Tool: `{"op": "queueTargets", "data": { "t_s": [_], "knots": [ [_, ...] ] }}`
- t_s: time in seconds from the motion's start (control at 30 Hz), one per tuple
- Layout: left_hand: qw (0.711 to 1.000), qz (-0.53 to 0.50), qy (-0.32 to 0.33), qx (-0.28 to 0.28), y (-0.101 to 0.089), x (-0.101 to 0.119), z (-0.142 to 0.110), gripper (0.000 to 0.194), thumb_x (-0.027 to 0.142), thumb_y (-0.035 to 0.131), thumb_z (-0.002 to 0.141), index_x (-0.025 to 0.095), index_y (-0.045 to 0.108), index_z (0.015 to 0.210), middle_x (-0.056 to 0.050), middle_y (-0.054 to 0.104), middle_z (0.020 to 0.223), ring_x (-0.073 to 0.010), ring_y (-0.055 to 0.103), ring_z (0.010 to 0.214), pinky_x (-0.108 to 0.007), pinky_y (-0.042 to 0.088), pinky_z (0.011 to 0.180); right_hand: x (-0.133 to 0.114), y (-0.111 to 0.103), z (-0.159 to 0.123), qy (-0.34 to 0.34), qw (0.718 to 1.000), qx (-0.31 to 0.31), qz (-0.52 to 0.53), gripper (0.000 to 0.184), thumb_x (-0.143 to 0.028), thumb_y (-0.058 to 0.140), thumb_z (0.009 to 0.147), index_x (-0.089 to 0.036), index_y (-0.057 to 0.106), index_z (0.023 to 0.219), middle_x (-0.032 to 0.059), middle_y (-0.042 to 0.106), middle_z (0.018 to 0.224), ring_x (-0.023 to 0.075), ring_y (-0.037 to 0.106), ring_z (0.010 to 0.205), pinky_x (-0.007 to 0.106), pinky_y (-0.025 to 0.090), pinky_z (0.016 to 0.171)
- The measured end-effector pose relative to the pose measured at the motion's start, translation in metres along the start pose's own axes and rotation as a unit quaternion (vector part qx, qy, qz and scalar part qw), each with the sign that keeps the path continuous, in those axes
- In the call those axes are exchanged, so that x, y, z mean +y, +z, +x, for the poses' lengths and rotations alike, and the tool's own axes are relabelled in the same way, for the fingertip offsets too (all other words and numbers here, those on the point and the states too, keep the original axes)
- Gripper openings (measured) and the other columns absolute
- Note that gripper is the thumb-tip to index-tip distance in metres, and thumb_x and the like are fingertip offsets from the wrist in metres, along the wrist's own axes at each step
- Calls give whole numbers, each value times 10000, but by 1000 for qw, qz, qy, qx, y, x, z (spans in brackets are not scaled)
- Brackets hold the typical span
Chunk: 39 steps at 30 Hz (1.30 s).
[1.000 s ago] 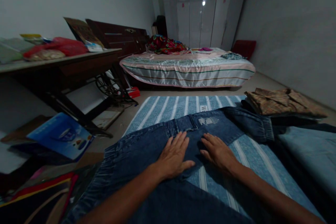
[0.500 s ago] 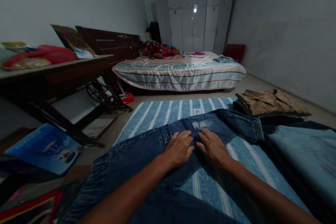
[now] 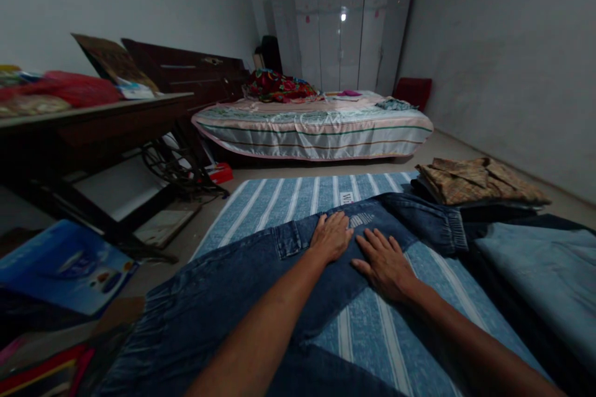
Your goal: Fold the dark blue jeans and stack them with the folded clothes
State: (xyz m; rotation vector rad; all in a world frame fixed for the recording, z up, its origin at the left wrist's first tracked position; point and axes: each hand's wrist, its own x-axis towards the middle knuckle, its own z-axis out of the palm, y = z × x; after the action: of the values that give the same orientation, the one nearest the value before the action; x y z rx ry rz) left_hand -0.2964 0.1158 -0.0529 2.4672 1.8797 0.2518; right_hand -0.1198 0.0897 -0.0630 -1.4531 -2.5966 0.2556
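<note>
Left hand (image 3: pixel 331 239) and right hand (image 3: pixel 385 265) are placed palm-down, fingers loosely extended, nothing visibly gripped, on the jeans (image 3: pixel 223 279), spread unfolded beneath both over the striped mat (image 3: pixel 274 198), apparently mostly flattened, with creases left toward the cuff (image 3: pixel 457 229) beyond the right hand.

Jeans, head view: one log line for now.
left hand: flat on jeans | right hand: flat on jeans | jeans: spread on striped mat
</note>
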Motion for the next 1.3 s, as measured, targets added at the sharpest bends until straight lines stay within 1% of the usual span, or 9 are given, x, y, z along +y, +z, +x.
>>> {"op": "queueTargets", "data": {
  "t_s": [0.17,0.33,0.47,0.63,0.73,0.83,1.0,1.13,1.3],
  "knots": [
    [1000,-15,-14,-14,1,2,0,492,443,295,950,154,434,1323,-131,388,1462,-249,307,1368,-498,157,1134,50,-7,11,126,991,32,-42,562,-491,301,954,-123,451,1351,178,459,1372,305,443,1251,423,376,977],
    [999,-27,-18,-31,3,4,-1,636,585,310,905,152,388,1363,-133,321,1499,-260,252,1392,-495,131,1141,76,-6,19,85,994,50,-39,541,-493,336,939,-143,451,1334,164,437,1386,302,417,1268,412,342,1007],
    [999,-26,-13,-28,5,4,-2,630,583,294,910,144,398,1350,-138,341,1487,-262,265,1383,-506,139,1137,86,-13,37,153,987,33,-24,485,-431,302,960,-101,490,1260,186,556,1219,270,554,1101,364,405,906],
    [999,-17,7,41,4,6,-7,420,425,388,924,154,480,1231,-130,457,1398,-257,364,1318,-503,202,1121,32,-19,53,53,996,55,-42,302,-331,417,913,-146,619,1040,135,650,1031,244,598,964,321,409,831],
    [995,-40,7,87,-4,1,-16,317,252,462,874,177,509,1179,-100,512,1338,-231,415,1273,-440,281,1098,-10,-16,58,5,995,75,65,284,-267,410,894,-169,646,1020,95,668,1026,215,607,952,283,413,810],
    [988,-74,-51,125,-16,-14,-26,317,228,521,820,191,552,1134,-94,583,1224,-242,493,1179,-403,391,1015,-35,-14,67,6,979,96,178,286,-222,424,860,-183,678,985,67,690,997,198,624,913,268,422,793],
    [971,-123,-153,136,-28,-43,-33,198,196,494,824,213,649,946,-35,680,958,-187,617,947,-316,483,892,-48,-8,83,64,944,95,309,220,-222,503,806,-193,703,892,14,706,827,161,639,781,233,438,700],
    [974,-122,-149,120,-29,-51,-28,251,132,464,815,196,670,945,-38,690,972,-164,633,929,-267,491,863,-53,0,89,104,947,75,295,200,-316,552,801,-181,698,815,15,689,727,157,631,692,225,418,609],
    [983,-94,-127,95,-30,-51,-11,316,117,452,813,195,675,1025,-50,673,1044,-171,620,969,-274,479,892,-56,4,90,129,956,69,253,218,-363,560,805,-199,704,805,50,705,780,199,647,785,252,410,640]
  ]
}}
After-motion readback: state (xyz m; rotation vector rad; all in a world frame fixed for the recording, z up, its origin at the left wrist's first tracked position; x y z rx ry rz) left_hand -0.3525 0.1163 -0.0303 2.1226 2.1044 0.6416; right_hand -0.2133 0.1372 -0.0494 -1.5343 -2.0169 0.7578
